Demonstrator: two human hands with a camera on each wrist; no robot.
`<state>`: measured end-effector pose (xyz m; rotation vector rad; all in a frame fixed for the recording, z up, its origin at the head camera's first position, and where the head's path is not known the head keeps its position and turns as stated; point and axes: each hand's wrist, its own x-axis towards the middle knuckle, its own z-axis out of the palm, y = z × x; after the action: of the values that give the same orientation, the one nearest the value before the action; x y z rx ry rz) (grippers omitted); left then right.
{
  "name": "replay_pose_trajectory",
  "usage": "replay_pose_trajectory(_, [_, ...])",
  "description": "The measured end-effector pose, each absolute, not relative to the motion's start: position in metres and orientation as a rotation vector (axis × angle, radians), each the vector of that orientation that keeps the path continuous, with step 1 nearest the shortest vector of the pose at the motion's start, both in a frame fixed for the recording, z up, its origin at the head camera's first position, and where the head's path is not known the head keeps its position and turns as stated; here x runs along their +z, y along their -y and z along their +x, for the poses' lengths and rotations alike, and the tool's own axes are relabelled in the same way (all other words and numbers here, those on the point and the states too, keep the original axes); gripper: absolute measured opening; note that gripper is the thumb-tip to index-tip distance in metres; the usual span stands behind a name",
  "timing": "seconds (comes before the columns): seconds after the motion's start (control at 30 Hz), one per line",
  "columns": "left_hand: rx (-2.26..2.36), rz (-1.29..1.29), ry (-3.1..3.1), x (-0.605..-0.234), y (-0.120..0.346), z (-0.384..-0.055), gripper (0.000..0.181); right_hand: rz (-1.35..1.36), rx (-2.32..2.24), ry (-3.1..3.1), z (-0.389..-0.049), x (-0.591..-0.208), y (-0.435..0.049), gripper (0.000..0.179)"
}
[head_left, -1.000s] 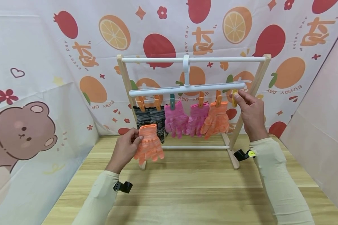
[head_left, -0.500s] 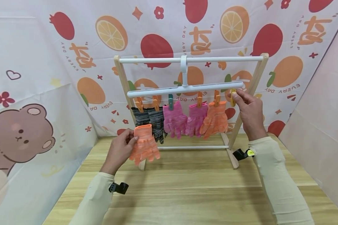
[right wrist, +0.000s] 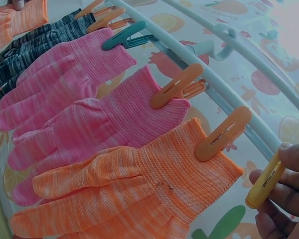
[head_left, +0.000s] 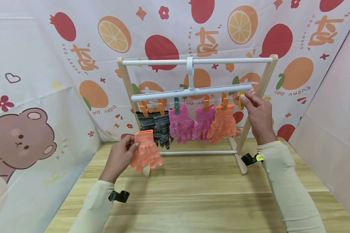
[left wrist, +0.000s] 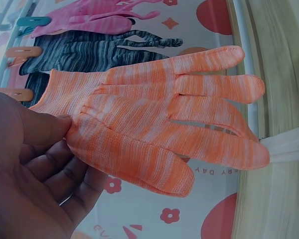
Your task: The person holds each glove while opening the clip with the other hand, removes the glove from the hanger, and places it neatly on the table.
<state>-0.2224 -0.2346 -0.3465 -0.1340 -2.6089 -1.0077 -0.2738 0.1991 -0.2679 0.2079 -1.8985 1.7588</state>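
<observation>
My left hand [head_left: 119, 157] pinches an orange knit glove [head_left: 146, 150] near its cuff, in front of the hanging gloves; its fingers point away from the hand in the left wrist view. My right hand [head_left: 259, 118] grips a yellow clothespin [right wrist: 265, 184] between thumb and fingers, just under the right end of the white hanger [head_left: 218, 89]. From the hanger hang two black-grey gloves [head_left: 162, 127], two pink gloves [head_left: 180, 124] and an orange glove [right wrist: 139, 179]. Orange clothespins [right wrist: 224, 134] and a green clothespin [head_left: 176, 106] clip their cuffs.
The hanger hooks over the top bar [head_left: 233, 61] of a wooden-ended rack [head_left: 125, 76]. A lower white bar [head_left: 198, 152] joins its feet. The rack stands on a wood-grain table [head_left: 192, 197], before a fruit-print cloth [head_left: 105, 68].
My left hand has moved left with the orange glove, baring more of the black-grey gloves. My right hand stays at the yellow clothespin. The head view has shifted slightly.
</observation>
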Motion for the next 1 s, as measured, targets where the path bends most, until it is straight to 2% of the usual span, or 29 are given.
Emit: replay_pose_trajectory(1.0, [-1.025, -0.053, 2.631, -0.352, 0.258, -0.215, 0.014, 0.248, 1.864, 1.832, -0.274, -0.267, -0.201, 0.044])
